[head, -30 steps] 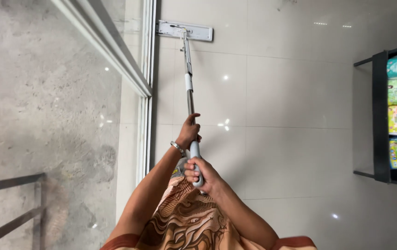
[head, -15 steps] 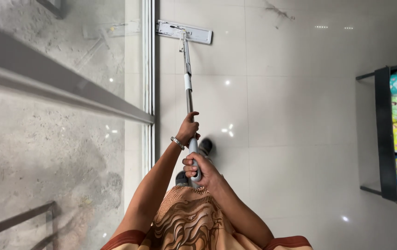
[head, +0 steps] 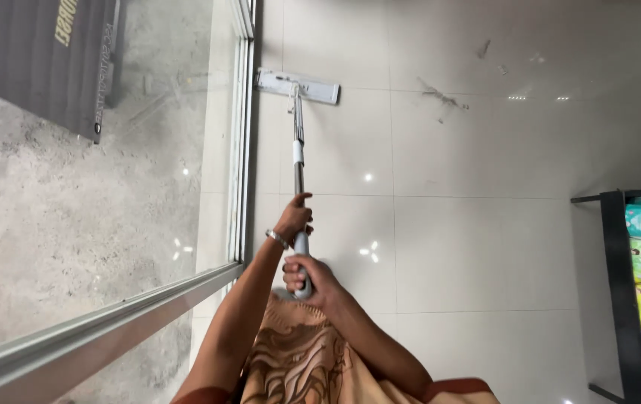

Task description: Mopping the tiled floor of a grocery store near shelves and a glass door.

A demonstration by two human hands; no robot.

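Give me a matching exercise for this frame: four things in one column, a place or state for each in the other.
Things:
1. mop head
2. left hand
3. right hand
4. black shelf

Places or states:
A. at the right edge, stocked with colourful packs
B. around the handle's grey end
C. flat on the white tiles by the glass door frame
D. higher on the handle, bracelet at the wrist

Pairs: 1-C, 2-D, 3-B, 4-A
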